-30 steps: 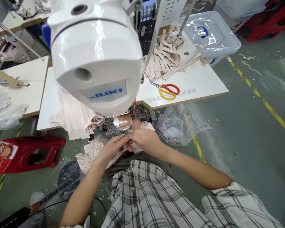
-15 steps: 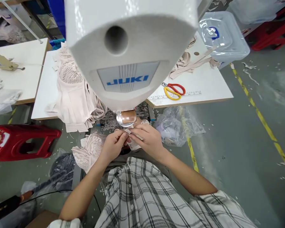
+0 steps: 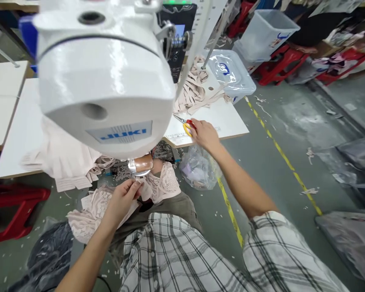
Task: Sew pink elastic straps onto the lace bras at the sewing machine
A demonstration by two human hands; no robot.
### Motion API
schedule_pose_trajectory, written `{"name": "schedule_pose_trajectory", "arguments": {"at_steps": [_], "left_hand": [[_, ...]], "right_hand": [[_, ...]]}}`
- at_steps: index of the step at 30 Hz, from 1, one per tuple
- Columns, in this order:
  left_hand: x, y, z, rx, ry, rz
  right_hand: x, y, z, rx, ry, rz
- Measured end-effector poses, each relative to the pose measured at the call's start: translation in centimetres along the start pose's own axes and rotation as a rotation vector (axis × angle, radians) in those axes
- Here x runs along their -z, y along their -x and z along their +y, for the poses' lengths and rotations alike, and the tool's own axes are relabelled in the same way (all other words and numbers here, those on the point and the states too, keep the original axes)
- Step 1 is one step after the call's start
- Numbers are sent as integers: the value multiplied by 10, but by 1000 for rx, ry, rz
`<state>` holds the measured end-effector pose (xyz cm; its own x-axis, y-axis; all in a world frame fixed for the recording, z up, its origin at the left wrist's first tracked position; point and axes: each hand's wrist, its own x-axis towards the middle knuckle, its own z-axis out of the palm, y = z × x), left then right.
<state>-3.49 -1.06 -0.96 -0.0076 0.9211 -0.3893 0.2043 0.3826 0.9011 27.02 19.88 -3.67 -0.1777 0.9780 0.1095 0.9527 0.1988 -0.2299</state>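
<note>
My left hand (image 3: 126, 194) is closed in a pinch on the edge of a pale pink lace bra (image 3: 166, 182), just below the sewing machine's needle area. The bra's lace cup spreads to the right over my lap. Out to the right, my right hand (image 3: 206, 136) has its fingers closed around the red handle of the scissors (image 3: 187, 126). These have one red and one yellow handle loop and lie on the white table, blades pointing to the upper left. The white JUKI sewing machine (image 3: 109, 93) fills the upper middle.
Pale fabric pieces (image 3: 69, 158) hang off the table's left part. Cut straps (image 3: 191, 91) lie behind the scissors, beside a lidded clear box (image 3: 231, 75). More lace pieces (image 3: 91, 211) rest left of my lap. A plastic bag (image 3: 199, 168) hangs below the table edge; a red stool (image 3: 15, 209) stands left.
My right hand has let go of the fabric and moved right and forward to the scissors. My left hand keeps its pinch on the bra. The view has turned to the right.
</note>
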Motion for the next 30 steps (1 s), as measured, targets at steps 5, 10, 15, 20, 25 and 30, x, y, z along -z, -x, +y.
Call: {"name": "schedule_pose_trajectory", "arguments": {"at_steps": [5, 10, 15, 20, 25, 30], "left_hand": [[-5, 1, -1, 94, 319, -119], [0, 2, 0, 158, 505, -97], [-1, 0, -1, 174, 541, -94], [-7, -2, -1, 167, 513, -96], [-11, 0, -2, 145, 465, -113], [-5, 3, -6, 140, 436, -82]], "right_hand": [[5, -23, 15, 67, 204, -160], [22, 64, -2, -2, -123, -207], [46, 172, -52, 306, -336, -372], [42, 191, -87, 382, -385, -297], [29, 173, -100, 422, -412, -304], [26, 173, -96, 423, -454, -407]]}}
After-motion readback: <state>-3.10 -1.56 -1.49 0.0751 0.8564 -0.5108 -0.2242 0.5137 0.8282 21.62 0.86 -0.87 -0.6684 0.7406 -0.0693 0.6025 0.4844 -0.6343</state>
